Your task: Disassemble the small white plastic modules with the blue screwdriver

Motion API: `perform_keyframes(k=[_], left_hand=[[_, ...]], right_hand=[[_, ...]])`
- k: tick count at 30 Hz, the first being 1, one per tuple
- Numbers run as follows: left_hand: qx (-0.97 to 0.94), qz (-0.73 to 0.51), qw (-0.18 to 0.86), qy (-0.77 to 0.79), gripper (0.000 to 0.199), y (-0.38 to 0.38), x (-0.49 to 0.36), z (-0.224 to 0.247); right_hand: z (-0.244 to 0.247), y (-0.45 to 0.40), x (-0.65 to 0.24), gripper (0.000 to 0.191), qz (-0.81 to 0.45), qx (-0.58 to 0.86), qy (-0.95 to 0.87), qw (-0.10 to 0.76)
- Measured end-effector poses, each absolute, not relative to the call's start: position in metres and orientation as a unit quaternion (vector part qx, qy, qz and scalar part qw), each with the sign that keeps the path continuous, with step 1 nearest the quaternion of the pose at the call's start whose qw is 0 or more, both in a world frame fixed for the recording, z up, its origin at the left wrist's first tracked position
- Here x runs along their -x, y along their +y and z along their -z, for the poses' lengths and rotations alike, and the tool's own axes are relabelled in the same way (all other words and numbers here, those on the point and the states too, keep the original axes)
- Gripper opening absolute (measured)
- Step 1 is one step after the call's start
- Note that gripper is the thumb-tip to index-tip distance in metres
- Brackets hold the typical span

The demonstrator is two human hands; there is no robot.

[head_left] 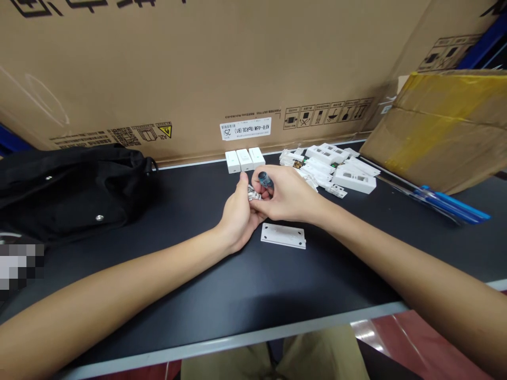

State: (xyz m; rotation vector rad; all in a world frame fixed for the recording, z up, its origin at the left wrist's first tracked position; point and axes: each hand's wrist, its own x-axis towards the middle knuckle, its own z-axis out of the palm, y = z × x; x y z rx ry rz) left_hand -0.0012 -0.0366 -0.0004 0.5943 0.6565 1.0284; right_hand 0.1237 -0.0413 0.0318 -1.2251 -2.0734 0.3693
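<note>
Screwdriver [266,180] with a translucent dark blue handle sits in the right hand [289,194], fingers closed around the grip and the tip hidden. Just beside it, the left hand [237,214] is closed on a small white-and-metal fitting [254,193]; whether tip and fitting touch cannot be told. Both hands hover over a matte black work table [119,295] with a pale grey front edge.

At 12 o'clock from the hands, three white plastic boxes [244,159] stand side by side against a large cardboard carton [198,68]. Its white label [245,128] reads, upside down, "KFR-46W/BpR3E (B1)" and "25", near printed handling symbols [328,116] and a yellow warning triangle [165,131]. At 2 o'clock lies a heap of white moulded plastic housings [336,166], and farther out a torn carton flap [443,126] carries yellow tape. Long blue plastic pieces [451,205] lie at 3 o'clock. A flat white plate [283,235] with corner holes rests at 5 o'clock, and a black fabric bag [67,184] with metal studs slumps at 9 o'clock. Below the table edge show khaki trouser legs [273,359] and a red floor [420,338].
</note>
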Motion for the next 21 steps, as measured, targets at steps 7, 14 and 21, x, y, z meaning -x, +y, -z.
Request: perform_keyframes(k=[7,14,21], left_hand=[[-0.282,-0.498,0.748,0.336,0.038,-0.025,-0.009,0.004],[-0.269,-0.513,0.737,0.348,0.035,-0.017,-0.022,0.000],[-0.265,-0.503,0.739,0.362,0.038,-0.014,-0.024,-0.004]], right_hand=[[-0.029,-0.030,-0.125,0.016,-0.128,0.483,-0.797,0.340],[-0.028,-0.021,-0.130,0.016,-0.069,0.491,-0.801,0.334],[-0.026,-0.022,-0.129,0.018,-0.042,0.492,-0.803,0.334]])
